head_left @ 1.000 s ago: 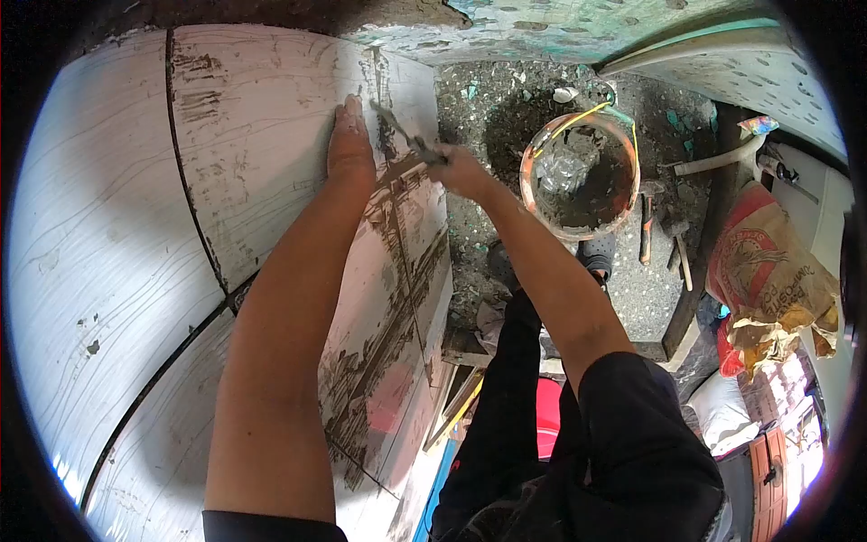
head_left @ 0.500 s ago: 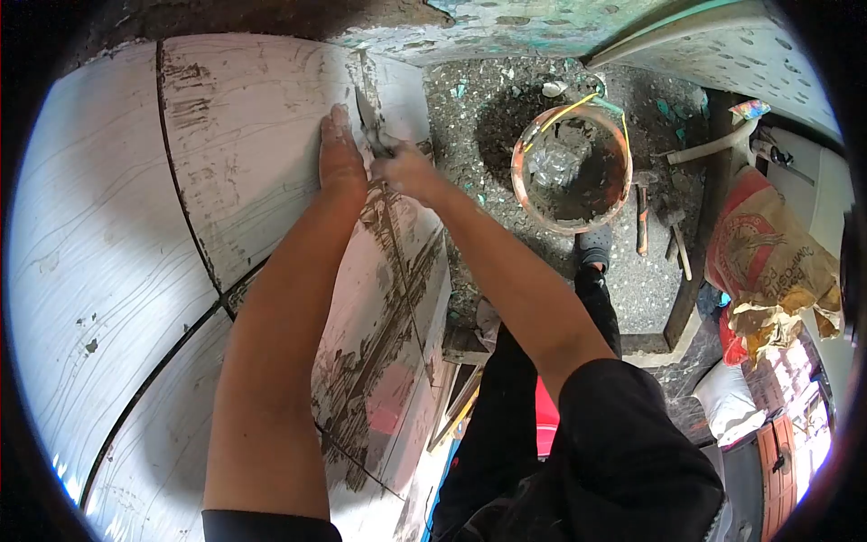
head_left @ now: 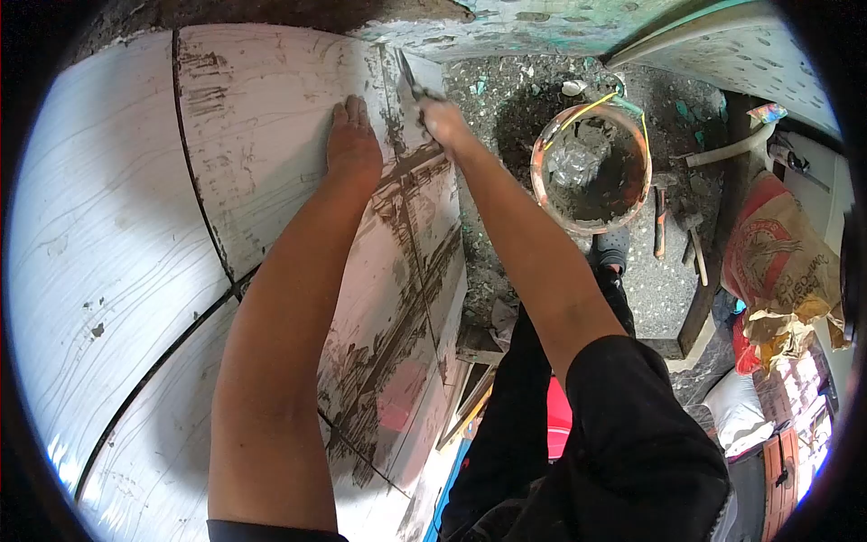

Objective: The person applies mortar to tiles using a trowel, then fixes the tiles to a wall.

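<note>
My left hand [head_left: 354, 149] lies flat on a large white tile [head_left: 271, 117], fingers pointing up toward the far edge. Just to its right, my right hand [head_left: 441, 122] is closed around the handle of a trowel [head_left: 405, 69]. The narrow dark blade points away from me, over the smeared joint beside a smaller tile at the corner. Grey-brown mortar smears [head_left: 393, 361] streak the tiles below my hands, around the joints. The right hand's fingers are slightly blurred.
A bucket [head_left: 538, 181] with wet mortar and a yellow handle stands on the speckled floor to the right. Beyond it lie a hammer [head_left: 660, 226] and another hammer-like tool [head_left: 697, 251]. A torn paper sack [head_left: 772, 239] sits at far right. My shoe [head_left: 612, 247] is beside the bucket.
My right hand with the trowel has moved up and right, away from my left hand. The left hand stays flat on the tile. The whole view has shifted slightly.
</note>
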### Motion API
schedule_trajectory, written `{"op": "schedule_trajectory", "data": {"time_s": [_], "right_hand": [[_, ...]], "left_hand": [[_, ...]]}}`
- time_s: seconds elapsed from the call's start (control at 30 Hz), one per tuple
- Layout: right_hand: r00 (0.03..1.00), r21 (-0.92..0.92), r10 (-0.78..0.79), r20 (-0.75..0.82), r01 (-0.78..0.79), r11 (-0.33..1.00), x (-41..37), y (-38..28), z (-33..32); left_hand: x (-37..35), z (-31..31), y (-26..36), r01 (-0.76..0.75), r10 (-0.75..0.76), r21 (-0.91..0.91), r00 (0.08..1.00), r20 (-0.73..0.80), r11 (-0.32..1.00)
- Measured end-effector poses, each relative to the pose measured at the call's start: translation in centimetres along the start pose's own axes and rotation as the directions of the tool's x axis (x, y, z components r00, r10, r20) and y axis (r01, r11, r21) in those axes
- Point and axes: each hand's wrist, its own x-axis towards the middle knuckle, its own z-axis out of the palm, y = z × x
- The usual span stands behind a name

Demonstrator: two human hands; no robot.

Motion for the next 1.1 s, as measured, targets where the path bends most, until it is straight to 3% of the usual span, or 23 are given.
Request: {"op": "schedule_trajectory", "data": {"time_s": [0.13, 0.17, 0.23, 0.3, 0.37, 0.47, 0.57, 0.67, 0.73, 0.8, 0.87, 1.0, 1.1], "right_hand": [[0.998, -0.353, -0.065, -0.016, 0.055, 0.934, 0.7, -1.7, 3.1], [0.984, -0.552, -0.16, 0.072, 0.173, 0.816, 0.1, -1.9, 2.9], [0.913, -0.809, -0.264, 0.312, 0.401, 0.43, -1.8, -2.0, 2.9], [0.953, -0.625, -0.158, 0.259, 0.29, 0.725, -3.5, -2.2, 0.0], [0.988, -0.505, 0.068, 0.138, 0.011, 0.863, -3.0, -1.6, -2.0], [0.992, -0.673, -0.059, 0.109, 0.118, 0.731, -3.0, 1.2, -3.3], [0.996, -0.601, -0.073, 0.049, 0.088, 0.794, -1.2, 5.7, -1.1], [0.953, -0.531, -0.252, 0.171, 0.304, 0.791, -4.7, 6.3, 1.5], [0.928, -0.338, -0.24, 0.285, 0.332, 0.881, -7.4, 6.0, 0.5], [0.948, -0.145, -0.118, 0.295, 0.166, 0.975, -9.5, 5.1, -1.4], [0.959, 0.064, 0.148, 0.242, -0.168, 0.984, -11.0, 3.4, -3.7], [0.998, -0.152, 0.047, 0.043, -0.04, 0.988, -6.5, 3.5, -4.8], [0.992, -0.186, 0.069, 0.108, -0.048, 0.981, -2.4, 0.4, -3.0]], "left_hand": [[-0.2, 0.5, 0.6, -0.051, 0.049, 0.116, 0.999, 0.024, 0.992], [0.1, 0.7, 0.6, -0.047, 0.046, 0.093, 0.999, 0.016, 0.995], [0.4, 1.0, 0.2, -0.05, 0.049, 0.085, 0.999, 0.01, 0.995], [0.3, 0.8, -0.5, -0.078, 0.077, 0.12, 0.997, 0.014, 0.99], [-0.1, 0.7, -0.9, -0.072, 0.072, 0.12, 0.997, 0.003, 0.99], [-0.2, -0.2, -0.8, -0.073, 0.071, 0.126, 0.997, 0.018, 0.989], [0.1, 0.4, -1.0, -0.077, 0.078, 0.092, 0.997, -0.006, 0.993], [-0.5, 0.3, -0.9, -0.077, 0.076, 0.107, 0.997, 0.014, 0.991], [-0.3, -0.4, -0.9, -0.073, 0.071, 0.088, 0.997, 0.02, 0.993], [-0.1, -0.2, -1.0, -0.068, 0.068, 0.015, 0.997, 0.026, 0.998], [-0.1, -0.1, -1.1, -0.067, 0.067, 0.013, 0.998, 0.023, 0.998], [-0.4, -0.4, -0.7, -0.057, 0.058, 0.031, 0.998, -0.013, 0.998], [-0.6, -0.1, -0.1, -0.029, 0.029, 0.03, 1.0, 0.0, 0.999]]}}
